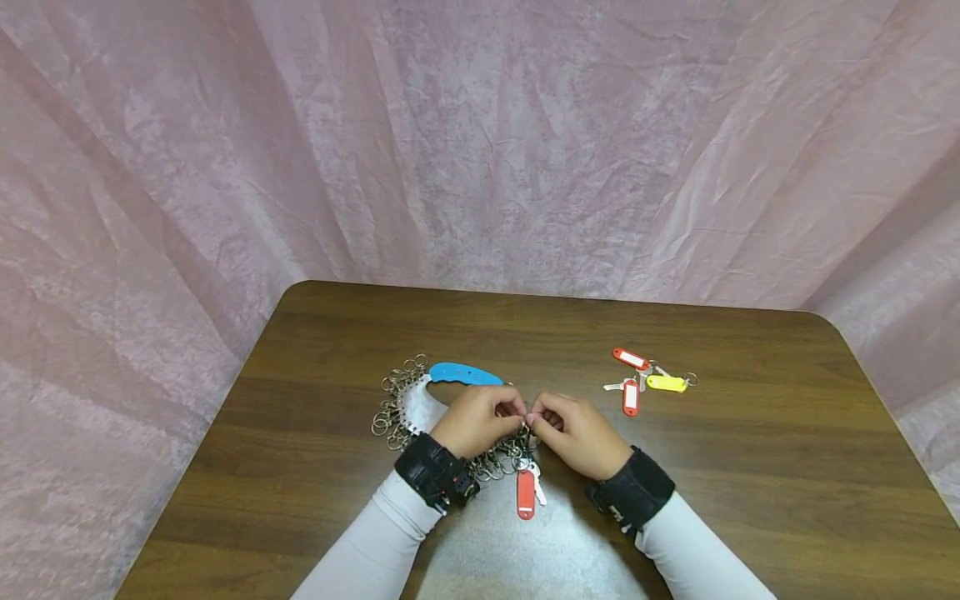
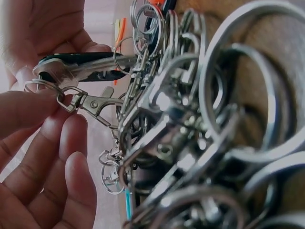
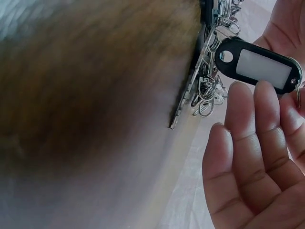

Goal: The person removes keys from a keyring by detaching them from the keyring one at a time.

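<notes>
My left hand (image 1: 480,421) pinches a small silver swivel snap hook (image 2: 97,105) between thumb and index finger, its other fingers curled loosely below. Fingertip to fingertip with it, my right hand (image 1: 577,437) pinches a split key ring (image 2: 43,86) that meets the hook's swivel end. A black key tag (image 3: 259,64) with a white label and a silver key (image 2: 71,71) hang at that ring. Beneath the left hand lies a curved metal key holder plate (image 1: 420,407) with a blue handle (image 1: 465,373), its edge crowded with rings and hooks. A red key tag (image 1: 526,496) with a key lies at its near edge.
To the right on the wooden table (image 1: 750,467) lie a yellow key tag (image 1: 666,383) and two red ones, an upper red tag (image 1: 630,358) and a lower red tag (image 1: 631,398), with keys. A pink curtain (image 1: 525,150) hangs behind the table's far edge.
</notes>
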